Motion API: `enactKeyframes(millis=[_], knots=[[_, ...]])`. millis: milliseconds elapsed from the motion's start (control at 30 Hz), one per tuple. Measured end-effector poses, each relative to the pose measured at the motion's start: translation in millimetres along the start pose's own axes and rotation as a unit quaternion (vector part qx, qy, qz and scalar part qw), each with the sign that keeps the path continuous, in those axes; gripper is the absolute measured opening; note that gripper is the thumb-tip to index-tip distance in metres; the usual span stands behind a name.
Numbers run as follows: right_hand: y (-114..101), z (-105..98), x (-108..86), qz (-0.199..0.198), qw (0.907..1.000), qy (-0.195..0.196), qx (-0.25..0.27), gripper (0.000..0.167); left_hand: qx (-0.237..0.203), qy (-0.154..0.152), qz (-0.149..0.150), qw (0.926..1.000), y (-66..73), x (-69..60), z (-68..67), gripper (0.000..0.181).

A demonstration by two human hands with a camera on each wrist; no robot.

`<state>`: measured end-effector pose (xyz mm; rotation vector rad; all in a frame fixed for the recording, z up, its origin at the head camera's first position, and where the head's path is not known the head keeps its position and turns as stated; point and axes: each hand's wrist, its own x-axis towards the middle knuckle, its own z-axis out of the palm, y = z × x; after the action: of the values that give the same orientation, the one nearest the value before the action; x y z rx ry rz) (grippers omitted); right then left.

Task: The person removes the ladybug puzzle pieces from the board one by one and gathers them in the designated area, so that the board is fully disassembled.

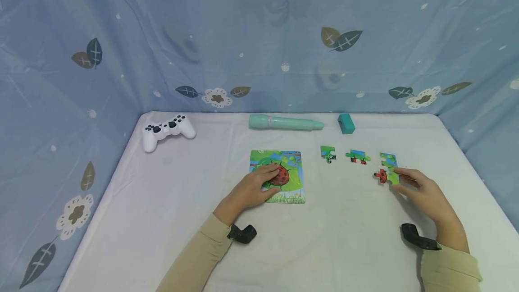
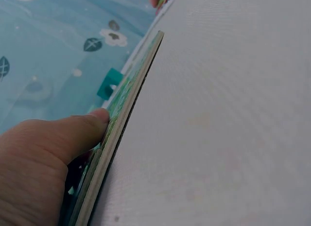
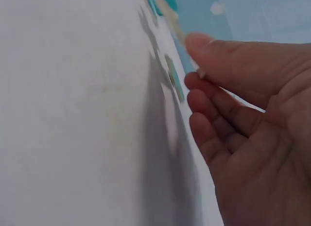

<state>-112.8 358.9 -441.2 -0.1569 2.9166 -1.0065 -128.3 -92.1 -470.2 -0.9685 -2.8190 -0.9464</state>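
Observation:
My left hand (image 1: 259,187) rests on a square ladybug jigsaw puzzle (image 1: 293,161) lying flat on the table. Its fingers reach over the ladybug picture, hiding part of it. The left wrist view shows the thumb against the near side of the puzzle board (image 2: 127,114). Over at the right, my right hand (image 1: 425,197) pinches a green puzzle piece (image 1: 393,176) with red ladybug parts between thumb and fingers. Seen edge-on in the right wrist view, that piece (image 3: 170,17) is above the table. Just behind it lies a blue-and-green piece (image 1: 388,157).
Two more loose puzzle pieces, one (image 1: 326,152) near the puzzle and one (image 1: 358,155) further right, lie on the white cloth. Along the back are a mint-green tube (image 1: 285,123), a teal block (image 1: 346,123) and a white game controller (image 1: 168,130). A blue patterned curtain (image 1: 259,35) stands behind.

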Motion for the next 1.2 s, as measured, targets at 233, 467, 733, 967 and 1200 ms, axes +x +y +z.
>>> enactKeyframes(millis=[233,467,733,967,1200], knots=[[16.6,7.9,-3.4,-0.038,0.9983,0.028,0.033,0.047,0.004,-0.003,0.001,1.0000,-0.4,-1.1,-0.6,0.055],[18.7,10.7,-3.0,-0.045,0.9978,0.041,0.024,0.045,0.005,-0.004,-0.006,1.0000,-1.9,-1.7,0.3,0.056],[19.5,9.4,-3.8,-0.024,0.9990,0.035,0.017,0.050,0.008,-0.004,0.000,1.0000,-2.4,0.3,1.2,0.056],[17.9,8.4,-5.9,0.038,0.9985,0.026,0.030,0.064,0.013,0.002,0.003,0.9999,0.0,-0.4,-0.6,0.055],[-6.3,8.3,-3.3,0.014,0.9984,0.038,0.040,0.061,0.006,0.016,0.001,0.9998,0.7,-2.6,-1.4,0.056]])
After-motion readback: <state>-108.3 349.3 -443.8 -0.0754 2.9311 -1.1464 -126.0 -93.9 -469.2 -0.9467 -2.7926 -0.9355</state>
